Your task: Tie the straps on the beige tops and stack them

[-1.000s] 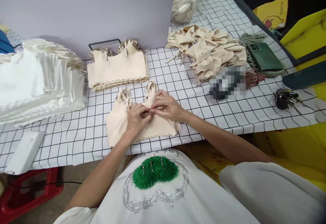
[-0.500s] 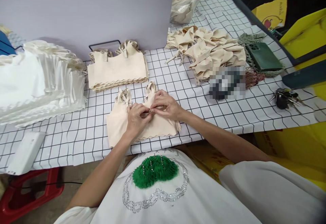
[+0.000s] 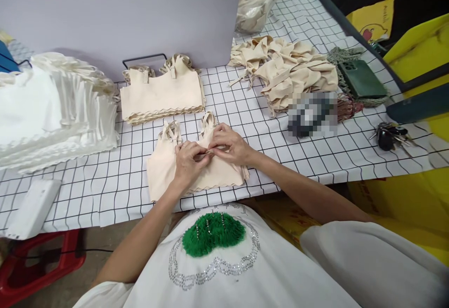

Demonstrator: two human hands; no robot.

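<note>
A small stack of beige camisole tops (image 3: pixel 161 170) with thin looped straps lies flat near the table's front edge. Over its middle, my left hand (image 3: pixel 189 161) is closed in a pinch on the upper camisole. My right hand (image 3: pixel 229 144) pinches the same spot from the other side, and the fingertips of both hands meet. A thin light bit shows between them, too small to make out. Just behind lies a second, neat stack of beige camisole tops (image 3: pixel 159 95), with its straps at the back.
A tall pile of white garments (image 3: pixel 59 111) stands left, a white box-shaped device (image 3: pixel 35 207) in front. At right lie a loose beige heap (image 3: pixel 294 72), a green phone (image 3: pixel 363 79) and keys (image 3: pixel 389 135). A pale panel (image 3: pixel 122 13) rises behind; a red stool (image 3: pixel 45 266) is below.
My hands stay at nearly the same place, still pinching together; the fingertips have shifted only slightly. The view has moved a touch.
</note>
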